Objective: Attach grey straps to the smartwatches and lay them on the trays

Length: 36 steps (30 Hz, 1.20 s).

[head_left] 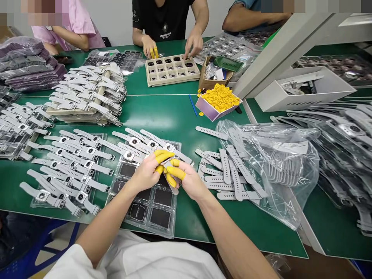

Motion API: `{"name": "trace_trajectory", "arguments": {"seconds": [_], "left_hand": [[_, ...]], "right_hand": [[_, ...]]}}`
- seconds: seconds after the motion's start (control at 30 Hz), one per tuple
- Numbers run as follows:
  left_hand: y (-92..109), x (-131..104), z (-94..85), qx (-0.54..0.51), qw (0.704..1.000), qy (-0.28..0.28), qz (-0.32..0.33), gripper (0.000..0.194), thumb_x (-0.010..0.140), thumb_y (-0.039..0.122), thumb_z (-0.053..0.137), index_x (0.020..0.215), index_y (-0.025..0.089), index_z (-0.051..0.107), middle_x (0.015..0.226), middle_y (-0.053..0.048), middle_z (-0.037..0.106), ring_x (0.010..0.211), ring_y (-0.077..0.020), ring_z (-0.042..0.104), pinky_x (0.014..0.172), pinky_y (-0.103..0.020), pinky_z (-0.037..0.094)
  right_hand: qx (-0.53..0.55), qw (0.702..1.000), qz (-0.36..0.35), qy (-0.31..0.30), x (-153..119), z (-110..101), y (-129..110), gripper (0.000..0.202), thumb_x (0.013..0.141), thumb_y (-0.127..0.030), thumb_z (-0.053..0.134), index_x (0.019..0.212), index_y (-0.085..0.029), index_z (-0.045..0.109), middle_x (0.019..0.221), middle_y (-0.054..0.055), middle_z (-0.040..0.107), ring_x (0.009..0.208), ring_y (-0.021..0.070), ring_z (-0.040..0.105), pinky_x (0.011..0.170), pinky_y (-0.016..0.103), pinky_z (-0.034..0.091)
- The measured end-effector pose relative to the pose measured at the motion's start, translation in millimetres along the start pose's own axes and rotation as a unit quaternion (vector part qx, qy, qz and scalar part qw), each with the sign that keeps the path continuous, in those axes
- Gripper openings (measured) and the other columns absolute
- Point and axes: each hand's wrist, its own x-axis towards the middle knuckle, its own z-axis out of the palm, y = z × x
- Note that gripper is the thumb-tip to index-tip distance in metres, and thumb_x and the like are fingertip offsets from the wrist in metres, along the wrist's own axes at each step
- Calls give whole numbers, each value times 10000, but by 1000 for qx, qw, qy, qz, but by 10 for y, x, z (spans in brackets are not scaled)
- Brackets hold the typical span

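Over a clear plastic tray, my left hand and my right hand meet, with yellow finger cots on the fingertips. Both are closed on a light grey watch strap, whose end hangs below the right fingers. Whether a watch body sits between the fingertips is hidden. In the tray's near pockets lie dark square pieces. Watches with grey straps lie across its far part. To the right of my right hand is a loose pile of grey straps.
Left are more strapped watches and a stacked heap of them. A plastic bag of straps lies right. Beyond stand a box of yellow finger cots, a blue stick and a white bin. A co-worker handles a compartment tray.
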Motion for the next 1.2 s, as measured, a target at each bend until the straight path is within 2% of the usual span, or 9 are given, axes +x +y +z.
{"name": "trace_trajectory", "arguments": {"seconds": [0.3,0.5,0.6,0.7,0.77,0.93,1.03,1.1,1.2], "left_hand": [[8,-1,29,-20,1000,16,3,492,976,57,403,1409,206,583,1340,-115,652,1281,-236,610,1129,-443,510],[43,-10,-35,-41,999,-30,12,454,1069,225,389,1509,239,502,1357,-121,591,1279,-245,586,1140,-438,503],[70,-8,-52,38,998,-38,22,453,1056,203,385,1490,208,514,1328,-139,589,1248,-254,592,1109,-441,524],[70,-7,-61,145,987,-70,29,443,1013,188,445,1440,157,557,1267,-163,608,1178,-292,606,1050,-487,550],[53,-6,-75,172,981,-82,29,429,1006,195,461,1416,145,576,1251,-170,617,1167,-304,610,1039,-505,553],[23,11,-124,67,995,-60,41,405,1066,207,413,1449,200,543,1307,-137,630,1206,-241,630,1062,-427,558],[79,21,-165,44,997,-47,48,461,1050,236,500,1510,220,482,1379,-140,619,1267,-254,618,1091,-434,546],[158,19,-233,69,996,-36,40,522,1034,224,520,1549,225,433,1416,-143,614,1297,-266,610,1100,-443,542],[285,-2,-441,134,990,-40,-31,556,1017,169,479,1564,231,400,1350,-109,676,1201,-240,672,1032,-410,578]], "right_hand": [[100,995,-5,27,30,53,46,296,849,-435,760,778,-201,593,480,-68,484,402,87,342,404,215,305],[131,989,13,61,18,44,14,287,816,-420,772,764,-190,608,466,-82,434,393,72,297,386,206,275],[111,990,46,70,26,22,7,325,770,-429,800,742,-201,571,452,-99,398,387,61,258,381,200,236],[85,990,78,76,47,2,9,343,736,-408,812,728,-213,530,457,-112,369,397,53,224,383,194,199],[73,991,86,72,59,-4,10,337,739,-397,804,736,-215,520,470,-112,374,407,55,227,389,193,193],[63,996,50,42,55,0,-2,330,806,-462,757,774,-217,538,484,-103,408,413,74,256,403,217,232],[-12,999,4,36,26,-26,-33,372,868,-563,704,852,-221,559,531,-74,500,438,106,362,441,246,305],[-120,990,-47,48,-3,-74,-70,372,898,-578,690,943,-223,587,647,-40,593,529,137,472,517,271,382],[-326,939,-105,34,-53,-179,-155,271,980,-498,629,1029,-231,636,869,10,681,737,183,573,689,319,451]]}}
